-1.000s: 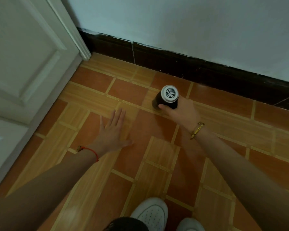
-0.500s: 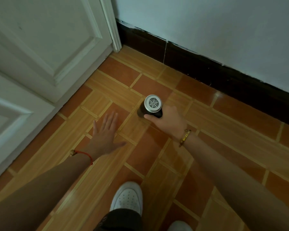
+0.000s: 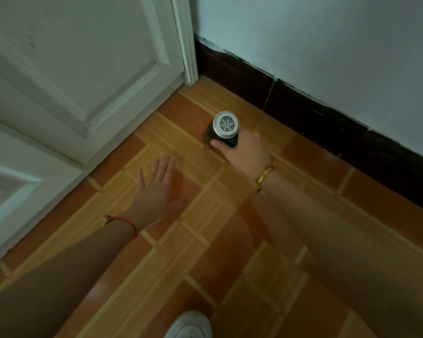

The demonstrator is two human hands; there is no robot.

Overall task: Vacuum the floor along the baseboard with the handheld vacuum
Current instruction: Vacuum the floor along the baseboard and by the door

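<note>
My right hand (image 3: 244, 152) grips the handheld vacuum (image 3: 224, 129), a black cylinder whose round silver grille end faces up at me. Its lower end points down at the orange tiled floor (image 3: 205, 240) and is hidden behind the body. The vacuum stands a short way in front of the dark baseboard (image 3: 303, 113), near the corner by the door. My left hand (image 3: 156, 191) lies flat, fingers spread, just above or on the floor to the left, holding nothing. A gold bracelet is on my right wrist and a red string on my left.
A white panelled door (image 3: 71, 76) and its frame (image 3: 185, 45) fill the left side, meeting the baseboard at the corner. The pale wall (image 3: 327, 45) rises above the baseboard. The toe of my white shoe (image 3: 189, 325) shows at the bottom edge.
The vacuum and my right hand have travelled left along the baseboard toward the door corner. My left hand has shifted left with them, still flat. The view has swung left, showing more door.
</note>
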